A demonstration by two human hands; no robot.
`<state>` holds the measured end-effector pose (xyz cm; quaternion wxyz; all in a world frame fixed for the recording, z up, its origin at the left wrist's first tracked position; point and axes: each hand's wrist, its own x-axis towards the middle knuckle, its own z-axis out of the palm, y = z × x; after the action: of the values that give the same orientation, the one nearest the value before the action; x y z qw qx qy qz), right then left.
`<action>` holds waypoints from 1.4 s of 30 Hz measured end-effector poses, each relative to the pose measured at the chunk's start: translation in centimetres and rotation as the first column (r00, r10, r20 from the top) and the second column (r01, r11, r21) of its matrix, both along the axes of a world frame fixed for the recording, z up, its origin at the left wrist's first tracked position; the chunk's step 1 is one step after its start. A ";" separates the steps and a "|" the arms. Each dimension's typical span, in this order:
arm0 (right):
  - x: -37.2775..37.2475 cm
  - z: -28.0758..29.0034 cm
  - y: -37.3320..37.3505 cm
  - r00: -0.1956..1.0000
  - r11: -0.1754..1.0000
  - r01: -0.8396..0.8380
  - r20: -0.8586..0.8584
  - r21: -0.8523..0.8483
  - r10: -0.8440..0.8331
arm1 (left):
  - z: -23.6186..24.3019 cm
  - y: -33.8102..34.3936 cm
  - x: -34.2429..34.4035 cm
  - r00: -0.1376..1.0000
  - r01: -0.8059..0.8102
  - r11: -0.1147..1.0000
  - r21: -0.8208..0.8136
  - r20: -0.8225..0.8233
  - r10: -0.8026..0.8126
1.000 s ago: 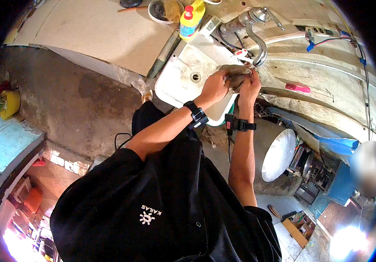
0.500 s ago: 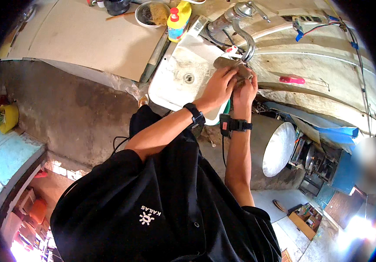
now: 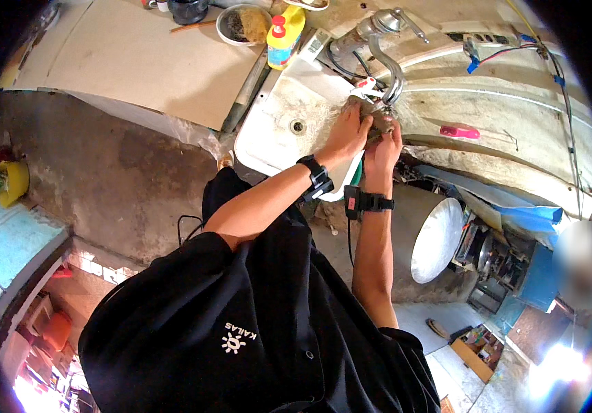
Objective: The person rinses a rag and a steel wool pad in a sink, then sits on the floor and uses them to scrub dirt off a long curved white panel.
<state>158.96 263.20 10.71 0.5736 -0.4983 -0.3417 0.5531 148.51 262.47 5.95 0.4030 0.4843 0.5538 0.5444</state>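
Note:
Both my hands are over the right side of the white sink point(image 3: 278, 148), beneath the curved metal faucet point(image 3: 395, 76). Between them is a wet-looking, grey-brown cloth point(image 3: 381, 124), bunched up. My left hand point(image 3: 345, 136) has its fingers closed on the cloth's left part. From the right, my right hand point(image 3: 382, 149) pinches the cloth's other end near the spout. Some of the cloth is hidden behind the fingers. A white and red object point(image 3: 364, 85), its kind unclear, lies just beyond my left hand at the sink's edge.
A yellow bottle with a red cap point(image 3: 283, 45) stands behind the sink, beside a bowl holding scrubbers point(image 3: 234, 26). A pink-handled tool point(image 3: 459, 131) lies to the right. Below it is a large metal drum point(image 3: 437, 237). A brown board point(image 3: 151, 62) covers the left counter.
My left hand has shifted slightly, and its fingers now cover more of the cloth. The cloth is bunched smaller, its left end no longer sticking out. My right hand stays near the spout.

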 end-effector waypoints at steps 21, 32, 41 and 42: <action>-0.8 -1.7 -0.8 0.990 0.993 -0.057 0.119 -0.104 0.070 | -3.0 1.6 2.2 0.959 0.197 0.956 -0.219 -0.159 -0.234; -3.7 -1.3 -0.3 0.978 0.987 -0.126 0.152 -0.097 0.139 | -8.0 5.8 -0.8 0.940 0.307 0.882 -0.358 0.261 -0.221; -1.9 -0.5 0.1 0.975 0.988 -0.027 0.212 -0.150 0.059 | -3.6 3.1 1.9 0.922 0.194 0.978 -0.083 -0.326 -0.210; -2.1 -0.7 -0.6 0.973 0.987 -0.043 0.217 -0.156 0.077 | -4.2 3.9 0.5 0.944 0.276 0.940 -0.200 -0.126 -0.304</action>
<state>156.85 262.64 10.05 0.4755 -0.5884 -0.3761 0.5351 149.04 266.35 1.79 0.4766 0.5632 0.5528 0.3873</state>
